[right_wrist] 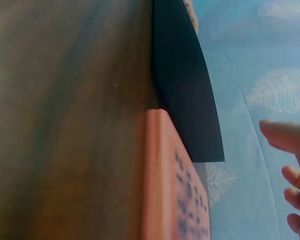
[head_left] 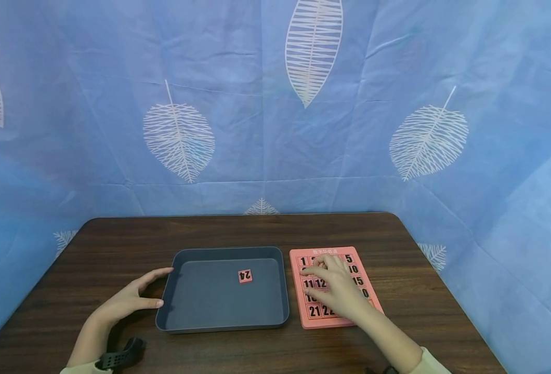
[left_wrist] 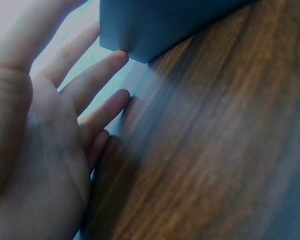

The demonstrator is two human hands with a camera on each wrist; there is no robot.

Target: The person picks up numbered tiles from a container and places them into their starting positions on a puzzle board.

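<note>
A dark blue-grey tray (head_left: 200, 296) lies on the table, with a small pink tile (head_left: 245, 276) marked 24 inside, its number upside down from here. My left hand (head_left: 128, 298) is at the tray's left side, fingers extended, fingertips and thumb at the rim; the left wrist view shows them beside the tray's corner (left_wrist: 155, 30). On the right lies a pink number-puzzle board (head_left: 299, 301) with rows of numbered tiles. Over it is my right hand (head_left: 338, 285), fingers loosely bent, hiding several tiles. In the right wrist view that hand (right_wrist: 297, 160) appears raised above the board, nothing visible in it.
The dark wooden table (head_left: 228, 353) has rounded back corners. Behind it and along the right hangs a blue cloth (head_left: 238, 130) with white leaf prints. A black wrist strap (head_left: 121, 356) is on the left wrist.
</note>
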